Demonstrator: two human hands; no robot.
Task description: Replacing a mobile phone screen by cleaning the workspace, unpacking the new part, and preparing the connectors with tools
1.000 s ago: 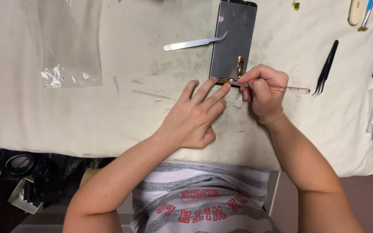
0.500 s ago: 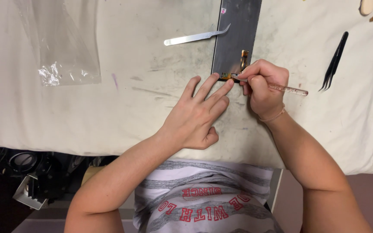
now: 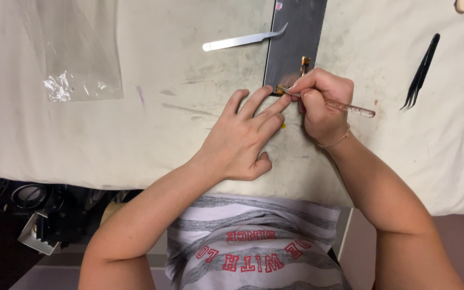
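So the person's got a dark flat phone panel point(image 3: 295, 40) lying on a stained off-white cloth-covered table point(image 3: 162, 123), its near edge right at the fingertips and its far end running out of the top of the view. The left hand point(image 3: 243, 137) is spread flat with fingers fanned and holds nothing; the tips just press down beside the panel's near corner, looks like to keep it from sliding around. The right hand point(image 3: 322, 102) is curled tight in a pencil grip around a thin clear-handled tool point(image 3: 345, 106), its tip down at the panel's bottom edge where a small orange-brown flex cable point(image 3: 304, 65) sticks up, so my guess is that's the spot being poked or pried. Holding it that low near the tip probably gives finer control. Counting the other stuff: one silver curved tweezers point(image 3: 243, 41) parked just left of the panel, touching or nearly touching its edge (hard to call), one black pointed tweezers point(image 3: 421, 71) well off to the right, and one crinkly clear plastic bag point(image 3: 73, 51) far left, all within arm's reach but out of the way. There are a few more tool ends at the top right corner and right edge, too cropped to tell what they are.
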